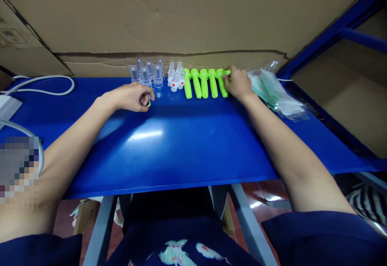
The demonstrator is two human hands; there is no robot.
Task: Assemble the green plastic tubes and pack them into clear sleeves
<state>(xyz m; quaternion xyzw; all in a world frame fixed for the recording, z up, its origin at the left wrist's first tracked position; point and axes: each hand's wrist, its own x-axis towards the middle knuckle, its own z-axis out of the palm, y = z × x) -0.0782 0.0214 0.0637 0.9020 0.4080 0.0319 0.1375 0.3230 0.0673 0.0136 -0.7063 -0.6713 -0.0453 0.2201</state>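
On the blue table (pixel 187 141), green tubes (pixel 204 85) are rowed, seemingly for easy reach, the rightmost touched by the right hand (pixel 239 83), grip unclear; a yellow ring (pixel 149 104) is pinched by the left hand (pixel 130 96).

- No text, brand or number can be read anywhere in the frame.
- Upper left of the frame: a printed label (pixel 13 36) on the cardboard (pixel 30 58); its dark print is too small and blurred to read.
- Far left edge, just above it: a faint mark (pixel 1 19), unreadable.
- Lower left: small dark marks on a brown box (pixel 85 219), too blurred to read.
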